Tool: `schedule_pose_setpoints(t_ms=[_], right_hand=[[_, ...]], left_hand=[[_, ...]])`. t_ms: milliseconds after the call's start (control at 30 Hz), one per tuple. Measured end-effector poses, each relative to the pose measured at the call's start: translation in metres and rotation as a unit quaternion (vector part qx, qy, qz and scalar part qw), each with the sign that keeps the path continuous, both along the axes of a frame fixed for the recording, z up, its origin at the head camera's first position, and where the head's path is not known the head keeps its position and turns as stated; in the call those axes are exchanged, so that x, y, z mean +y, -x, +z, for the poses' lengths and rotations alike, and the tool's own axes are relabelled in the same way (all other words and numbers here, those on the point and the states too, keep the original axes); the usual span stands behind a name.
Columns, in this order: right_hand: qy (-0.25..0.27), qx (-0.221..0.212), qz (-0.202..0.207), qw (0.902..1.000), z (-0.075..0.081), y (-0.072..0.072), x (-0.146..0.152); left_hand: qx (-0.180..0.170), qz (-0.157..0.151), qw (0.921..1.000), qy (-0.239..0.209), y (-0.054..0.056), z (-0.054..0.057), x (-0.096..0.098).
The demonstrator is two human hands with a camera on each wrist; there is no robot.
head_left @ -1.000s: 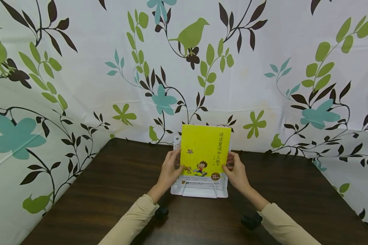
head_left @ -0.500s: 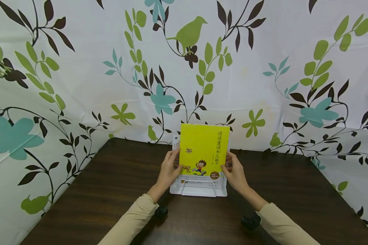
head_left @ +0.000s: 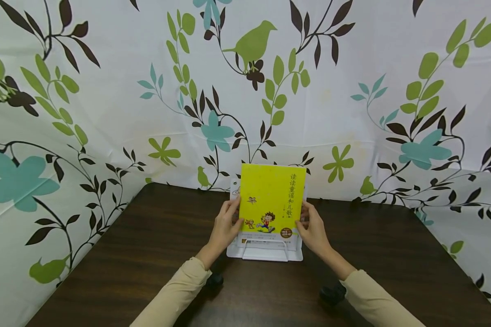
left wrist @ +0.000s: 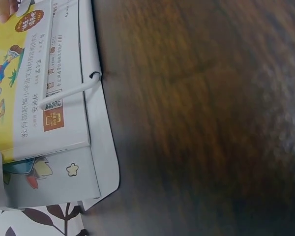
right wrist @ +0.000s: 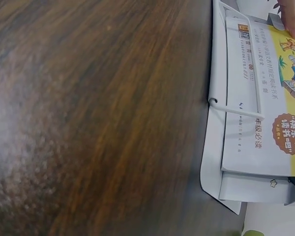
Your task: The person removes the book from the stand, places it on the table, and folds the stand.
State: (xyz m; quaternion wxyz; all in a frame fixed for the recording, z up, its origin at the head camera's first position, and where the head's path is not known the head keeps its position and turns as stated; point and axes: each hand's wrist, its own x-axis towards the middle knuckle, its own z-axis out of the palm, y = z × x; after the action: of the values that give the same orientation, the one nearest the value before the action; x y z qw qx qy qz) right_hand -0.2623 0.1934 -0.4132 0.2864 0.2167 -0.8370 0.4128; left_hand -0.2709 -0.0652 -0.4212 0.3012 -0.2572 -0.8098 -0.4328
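Observation:
A yellow children's book (head_left: 270, 193) with a white lower band stands upright on a white metal bookstand (head_left: 266, 255) at the middle of the table. My left hand (head_left: 225, 225) grips its left edge, thumb on the front cover. On the opposite edge my right hand (head_left: 315, 231) holds it the same way; the other fingers are partly hidden behind. The stand's white wire holder (left wrist: 71, 93) lies across the book's lower front. Behind the book, a pale board with printed pictures (left wrist: 64, 182) shows along the stand; its kind is unclear.
The dark wood-grain table (head_left: 147, 245) reaches to a patterned cloth wall (head_left: 331, 100) behind the stand. Dark devices sit under both wrists, one below the left wrist (head_left: 215, 279) and one below the right wrist (head_left: 332, 294).

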Motion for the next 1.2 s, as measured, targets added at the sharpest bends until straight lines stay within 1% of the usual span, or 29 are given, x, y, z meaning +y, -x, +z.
schedule_pose_setpoints(t_ms=[233, 400, 767, 867, 1067, 1200], right_hand=[[-0.001, 0.005, 0.002, 1.0000, 0.005, 0.005, 0.001], [-0.001, 0.008, 0.003, 1.0000, 0.009, 0.007, 0.001], [-0.002, 0.009, 0.010, 0.9999, 0.016, 0.009, -0.002], [-0.007, 0.010, 0.010, 0.9999, 0.018, 0.011, -0.003], [-0.010, 0.029, 0.018, 0.9994, 0.024, 0.012, -0.003], [-0.026, 0.028, 0.010, 0.9992, 0.028, 0.012, -0.002]], left_hand=[[0.020, -0.001, 0.9998, -0.003, 0.004, 0.005, 0.002], [0.012, 0.004, 0.9999, -0.006, 0.006, 0.010, 0.002], [-0.002, 0.012, 0.9998, -0.014, 0.005, 0.016, -0.001], [-0.002, 0.012, 0.9998, -0.018, 0.004, 0.018, -0.002], [0.001, 0.021, 0.9996, -0.018, 0.006, 0.021, -0.001], [0.010, 0.021, 0.9996, -0.018, 0.007, 0.023, -0.001]])
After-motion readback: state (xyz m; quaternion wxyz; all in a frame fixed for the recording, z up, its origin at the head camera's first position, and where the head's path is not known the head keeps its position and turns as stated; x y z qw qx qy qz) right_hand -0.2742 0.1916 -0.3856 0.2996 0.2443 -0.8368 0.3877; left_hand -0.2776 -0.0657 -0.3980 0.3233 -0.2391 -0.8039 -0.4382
